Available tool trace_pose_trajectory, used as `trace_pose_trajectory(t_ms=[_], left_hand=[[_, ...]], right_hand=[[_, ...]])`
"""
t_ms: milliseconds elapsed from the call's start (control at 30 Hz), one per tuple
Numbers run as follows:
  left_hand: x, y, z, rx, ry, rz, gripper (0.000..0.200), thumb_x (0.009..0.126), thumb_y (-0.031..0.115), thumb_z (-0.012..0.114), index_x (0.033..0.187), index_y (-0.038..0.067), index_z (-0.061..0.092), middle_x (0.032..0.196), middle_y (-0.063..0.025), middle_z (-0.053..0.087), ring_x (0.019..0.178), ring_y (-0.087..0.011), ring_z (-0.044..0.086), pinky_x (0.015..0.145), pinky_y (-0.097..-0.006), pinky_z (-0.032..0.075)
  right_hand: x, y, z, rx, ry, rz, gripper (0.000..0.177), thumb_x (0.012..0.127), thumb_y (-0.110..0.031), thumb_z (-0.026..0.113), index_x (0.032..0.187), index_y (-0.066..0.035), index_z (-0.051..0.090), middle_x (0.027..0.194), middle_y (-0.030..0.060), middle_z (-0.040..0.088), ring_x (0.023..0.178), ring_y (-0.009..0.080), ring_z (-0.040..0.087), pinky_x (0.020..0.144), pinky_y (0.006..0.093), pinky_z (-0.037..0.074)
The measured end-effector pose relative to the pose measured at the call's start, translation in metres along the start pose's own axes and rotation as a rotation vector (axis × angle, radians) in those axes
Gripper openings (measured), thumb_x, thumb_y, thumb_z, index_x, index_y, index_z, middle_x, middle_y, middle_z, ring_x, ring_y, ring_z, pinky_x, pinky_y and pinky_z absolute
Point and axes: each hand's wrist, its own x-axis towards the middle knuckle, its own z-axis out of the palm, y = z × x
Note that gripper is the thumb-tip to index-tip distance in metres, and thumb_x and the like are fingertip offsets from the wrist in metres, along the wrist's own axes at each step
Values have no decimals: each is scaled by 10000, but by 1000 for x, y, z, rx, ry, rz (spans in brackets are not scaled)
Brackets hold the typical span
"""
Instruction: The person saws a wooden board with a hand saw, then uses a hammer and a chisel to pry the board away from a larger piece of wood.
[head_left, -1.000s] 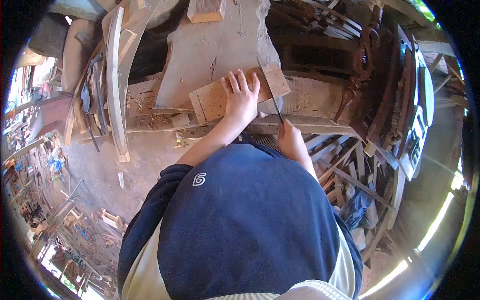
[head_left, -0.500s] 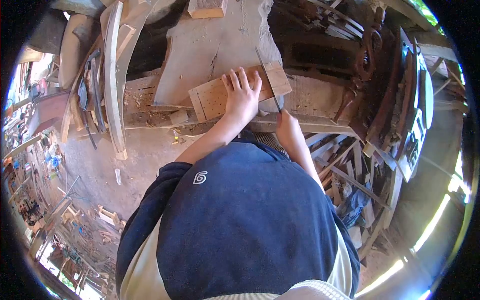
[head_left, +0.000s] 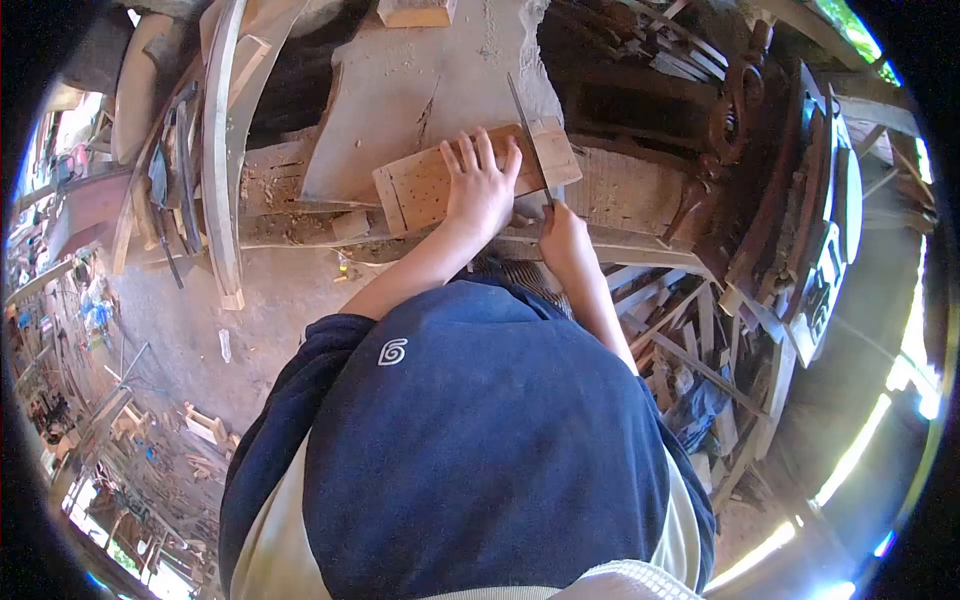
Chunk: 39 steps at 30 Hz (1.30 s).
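Observation:
A rectangular wooden block (head_left: 415, 190) with small dark holes lies at a slant on a broad wooden slab (head_left: 390, 110). My left hand (head_left: 482, 185) presses flat on the block, its fingers spread. Across the block's right part runs a thin dark saw-like blade (head_left: 527, 130), its tip pointing up and away over the slab. My right hand (head_left: 566, 235) is closed round the near end of this tool, just below the block's near edge. The handle is hidden inside the fingers.
Another wood block (head_left: 418, 12) sits at the slab's far end. Long curved boards (head_left: 222, 150) lean at the left. Carved dark wood (head_left: 728, 110) stands at the right, above piled offcuts (head_left: 690, 350). A clear bottle (head_left: 225, 345) lies on the floor.
My right hand and the blade have moved forward, away from my body, and slightly left. My left hand stays on the block. The whole view has shifted slightly.

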Motion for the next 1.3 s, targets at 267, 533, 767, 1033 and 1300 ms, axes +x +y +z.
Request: trace_pose_trajectory(t_ms=[267,533,767,1033,1300], left_hand=[[1,-4,-31,-129,-141,18,1045,608,596,768,1406,69,344,1386,-338,374,1288,-521,367,1034,-718,226],[-1,1,-2,50,13,3,982,641,554,780,1387,71,362,1371,-329,367,1280,-515,362,1025,-718,234],[4,-2,-31,-107,-179,25,954,638,515,791,1380,90,368,1384,-336,363,1271,-522,384,1021,-730,228],[2,-1,-22,-18,-87,23,1046,565,562,816,1381,95,360,1378,-331,375,1273,-513,387,1014,-731,236],[3,-3,-18,-120,-151,25,1076,546,579,813,1390,96,352,1380,-331,372,1269,-507,397,1001,-736,244]], right_hand=[[-66,34,-8,-6,-69,122,213,945,-165,457,1012,19,542,935,321,623,949,506,580,781,577,465],[-4,5,-2,-14,-34,-9,202,936,-155,457,1004,16,540,927,331,615,938,515,577,778,575,463],[-51,26,6,12,-68,198,243,974,-209,435,1064,-12,545,894,338,619,894,521,592,757,599,460],[-41,31,3,42,-20,42,222,952,-187,454,1050,-8,543,887,345,615,899,527,587,769,594,461],[-9,-8,-18,-21,-66,-6,220,954,-165,476,987,31,571,917,322,619,938,507,576,758,557,473]])
